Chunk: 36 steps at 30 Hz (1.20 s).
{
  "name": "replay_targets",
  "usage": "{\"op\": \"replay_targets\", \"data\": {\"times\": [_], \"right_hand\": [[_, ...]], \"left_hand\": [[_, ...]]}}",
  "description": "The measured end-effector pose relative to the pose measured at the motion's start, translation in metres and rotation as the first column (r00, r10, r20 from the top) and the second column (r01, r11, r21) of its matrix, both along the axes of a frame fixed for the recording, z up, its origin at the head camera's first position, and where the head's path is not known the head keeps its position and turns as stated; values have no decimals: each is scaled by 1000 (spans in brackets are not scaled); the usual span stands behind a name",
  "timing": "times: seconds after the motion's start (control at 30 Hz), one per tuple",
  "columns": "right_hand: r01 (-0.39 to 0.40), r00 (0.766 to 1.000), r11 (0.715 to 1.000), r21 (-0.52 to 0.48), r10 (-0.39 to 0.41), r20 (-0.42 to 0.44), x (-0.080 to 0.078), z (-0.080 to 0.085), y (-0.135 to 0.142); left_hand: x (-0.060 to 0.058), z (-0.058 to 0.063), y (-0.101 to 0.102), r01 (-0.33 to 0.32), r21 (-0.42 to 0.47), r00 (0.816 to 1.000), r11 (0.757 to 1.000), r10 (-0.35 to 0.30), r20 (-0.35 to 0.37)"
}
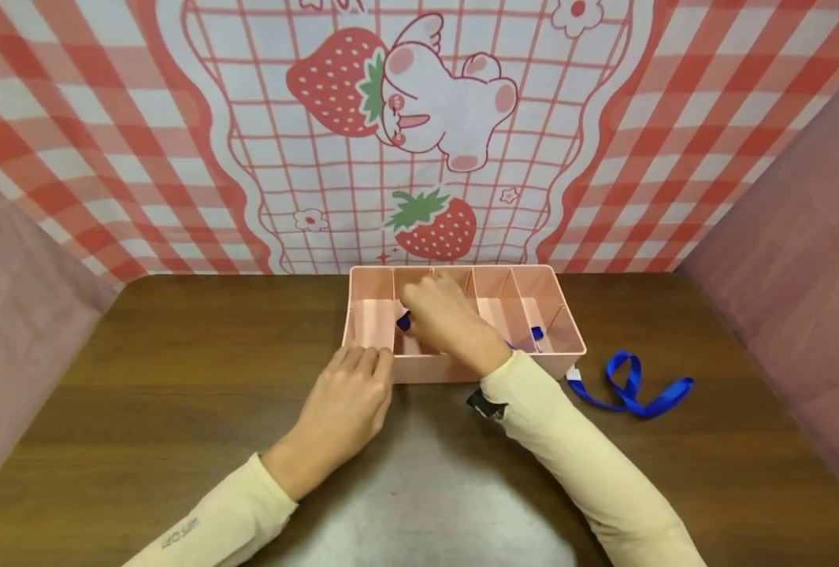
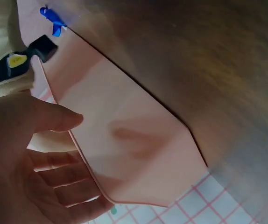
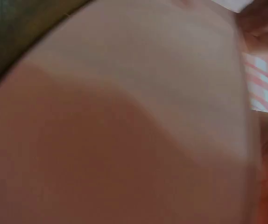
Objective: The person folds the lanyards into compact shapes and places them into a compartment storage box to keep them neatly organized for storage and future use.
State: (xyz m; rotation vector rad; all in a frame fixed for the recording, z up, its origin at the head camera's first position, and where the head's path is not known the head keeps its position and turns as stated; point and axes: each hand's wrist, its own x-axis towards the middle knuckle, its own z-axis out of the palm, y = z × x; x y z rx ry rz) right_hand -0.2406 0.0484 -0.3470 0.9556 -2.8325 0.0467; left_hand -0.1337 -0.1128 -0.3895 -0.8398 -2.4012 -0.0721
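A pink box (image 1: 462, 368) split into compartments stands on the table. My left hand (image 1: 348, 394) grips its front rim near the left corner; in the left wrist view the thumb (image 2: 61, 117) lies against the outer front wall and the fingers curl behind the rim. My right hand (image 1: 447, 315) reaches into the compartments left of the middle, fingers bent and partly hidden. A dark blue piece (image 1: 404, 321) shows right at its fingertips; I cannot tell whether they pinch it. Another blue piece (image 1: 537, 333) shows in the rightmost compartment. Blurred pink wall (image 3: 124, 140) fills most of the right wrist view.
A loose blue ribbon (image 1: 628, 390) curls on the table off the box's right front corner, a white tag (image 1: 573, 373) at its near end. Right behind the box hangs a strawberry-print cloth (image 1: 419, 157). Pink cloth (image 1: 788, 189) borders the brown table (image 1: 199, 354) at the sides.
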Motion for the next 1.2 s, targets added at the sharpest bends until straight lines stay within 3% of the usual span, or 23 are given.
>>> {"op": "replay_targets", "data": {"times": [0.13,0.3,0.67,0.87,1.03,1.2], "right_hand": [[-18,998,998,60,15,53,-1,-7,-5],[-62,990,998,1,61,128,14,3,5],[-181,980,956,-230,194,34,63,39,63],[-92,996,948,-305,93,-9,81,68,113],[8,998,955,-298,-28,-64,92,84,157],[153,987,966,-209,-141,73,98,89,187]], "left_hand": [[1,-2,1,-34,-58,999,998,32,-40],[0,-3,5,-58,-95,996,994,51,-78],[4,-4,5,-59,-104,995,993,50,-89],[6,-6,1,-53,-76,995,996,47,-87],[5,-7,4,-38,-61,996,997,33,-86],[4,-9,10,-25,-39,995,999,21,-94]]}}
